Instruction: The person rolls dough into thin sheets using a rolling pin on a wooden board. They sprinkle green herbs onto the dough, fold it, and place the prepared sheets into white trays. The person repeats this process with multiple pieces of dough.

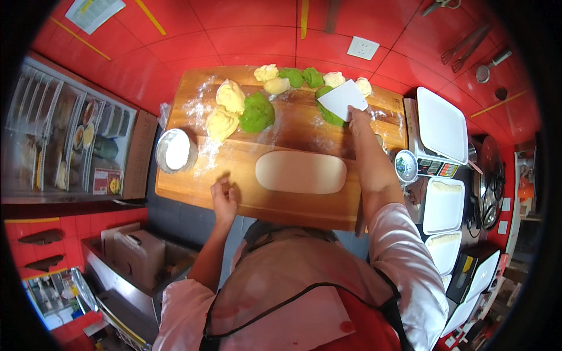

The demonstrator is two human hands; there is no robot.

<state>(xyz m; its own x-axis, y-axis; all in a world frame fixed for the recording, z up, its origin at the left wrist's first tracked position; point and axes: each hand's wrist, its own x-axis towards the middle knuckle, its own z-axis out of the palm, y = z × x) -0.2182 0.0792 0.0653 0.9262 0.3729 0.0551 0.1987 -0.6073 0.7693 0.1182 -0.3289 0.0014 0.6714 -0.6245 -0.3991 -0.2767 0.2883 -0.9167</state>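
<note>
My right hand [359, 117] grips a white dough scraper [343, 100] at the right rear of the wooden board [290, 131]. The scraper covers part of a green dough piece [330, 115]; contact between them is hard to tell. My left hand [224, 198], loosely curled, holds nothing over the board's front edge. Between the hands lies a flat, pale oblong dough sheet [301, 172]. Two yellow dough lumps [222, 123] touch a large green lump [257, 113] at the left rear. Small yellow, green and cream dough pieces [291, 78] line the back.
A metal tin of white powder [176, 151] stands at the board's left edge. On the right are a digital scale [434, 164] bearing a white tray [441, 125], a small bowl [405, 166] and trays with dough strips [443, 206]. A glass-fronted fridge [74, 136] is at left.
</note>
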